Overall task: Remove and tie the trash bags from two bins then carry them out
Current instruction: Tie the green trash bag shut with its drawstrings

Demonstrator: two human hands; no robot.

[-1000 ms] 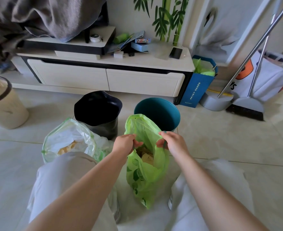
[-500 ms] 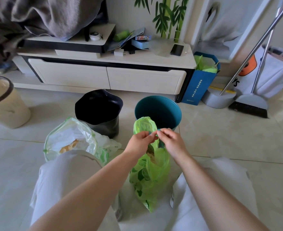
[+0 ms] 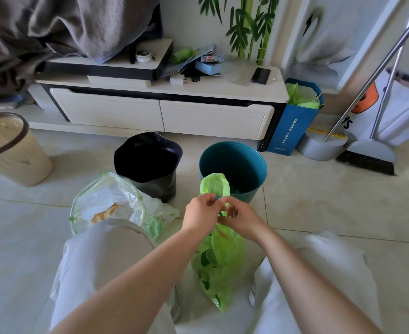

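Two hands meet at the gathered neck of a green bag [image 3: 219,259], just in front of the teal bin [image 3: 234,165]. The left hand [image 3: 202,214] is closed around the bunched plastic from one side, fingers pinching it; the right hand [image 3: 243,219] is closed on the same neck from the other side, and the two hands touch or nearly touch. A loop of green plastic stands up above the hands, overlapping the teal bin's near rim in this view. Below the hands the bag's body hangs between the person's pale-trousered knees, printed with darker leaf shapes and holding something brownish inside.

To the left of the teal bin, just beside it, stands a black bin [image 3: 148,162] with a wavy rim, its inside dark. In front of the black bin and well left of the teal one lies a second, clear-and-green bag [image 3: 111,203], its mouth open, with white and yellowish waste inside, resting against the person's left knee. Behind the teal bin runs a low white cabinet [image 3: 162,114]. To the right of the teal bin, beside the cabinet's end, stands a blue paper bag [image 3: 295,126], and farther right a broom [image 3: 367,160] leans.
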